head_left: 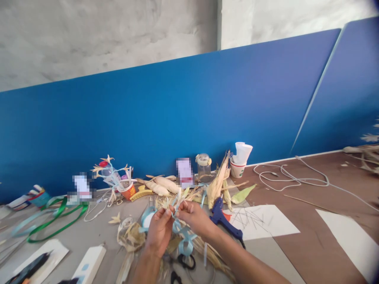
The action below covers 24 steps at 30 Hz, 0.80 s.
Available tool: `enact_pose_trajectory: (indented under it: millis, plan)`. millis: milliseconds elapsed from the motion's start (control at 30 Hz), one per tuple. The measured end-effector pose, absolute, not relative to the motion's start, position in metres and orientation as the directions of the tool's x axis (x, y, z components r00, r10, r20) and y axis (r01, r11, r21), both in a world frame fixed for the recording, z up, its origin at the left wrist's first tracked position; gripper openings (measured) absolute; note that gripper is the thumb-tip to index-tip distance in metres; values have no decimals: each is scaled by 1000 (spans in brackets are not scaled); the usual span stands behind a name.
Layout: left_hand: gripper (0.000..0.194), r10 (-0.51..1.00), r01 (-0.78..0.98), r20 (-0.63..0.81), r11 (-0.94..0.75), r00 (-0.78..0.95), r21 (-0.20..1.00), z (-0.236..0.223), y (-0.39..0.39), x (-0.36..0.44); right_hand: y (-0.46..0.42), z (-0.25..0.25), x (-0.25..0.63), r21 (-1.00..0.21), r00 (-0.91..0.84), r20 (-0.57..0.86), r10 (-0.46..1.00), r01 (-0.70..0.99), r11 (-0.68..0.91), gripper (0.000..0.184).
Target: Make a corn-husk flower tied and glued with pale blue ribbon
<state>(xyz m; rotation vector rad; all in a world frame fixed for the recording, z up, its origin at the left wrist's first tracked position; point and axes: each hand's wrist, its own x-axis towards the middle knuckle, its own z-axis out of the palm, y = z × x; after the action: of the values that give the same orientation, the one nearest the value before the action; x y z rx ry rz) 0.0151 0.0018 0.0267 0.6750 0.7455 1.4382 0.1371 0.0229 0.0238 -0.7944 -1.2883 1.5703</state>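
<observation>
My left hand [161, 228] is closed in a pinch near the middle of the table, thumb and forefinger on the base of a small pale corn husk flower [179, 198]. Fingertips of my right hand [192, 217] pinch at the same spot; the grip itself is partly hidden. Light blue ribbon [186, 245] shows below the hands in loose curls, and whether its end is in my fingers I cannot tell. Black-handled scissors [187, 261] lie beneath my wrists. Right of my hands, a blue hot glue gun [223, 221] rests by dried corn husks [218, 185].
White paper [260, 221] with thin dark wires lies on the right. At the back stand a lidded jar [203, 167], a paper cup [237, 169] and a red cup [128, 191]. Green ribbon [59, 225] and a power strip [90, 264] are on the left. A white cable [310, 183] loops at right.
</observation>
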Motion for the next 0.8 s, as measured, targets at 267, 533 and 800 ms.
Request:
enact_pose_trajectory:
  millis: [267,533,800]
  plan:
    - [13,998,-660,15,24,54,751,30,-2,18,22,27,137,-936,-412,5,911,-324,-141,25]
    - [13,998,-656,-60,25,-31,755,22,4,13,21,30,139,-922,-412,-3,911,-351,-161,24]
    - [11,1000,-606,-27,16,-9,796,28,1,17,20,28,137,-935,-364,24,931,-338,-108,25]
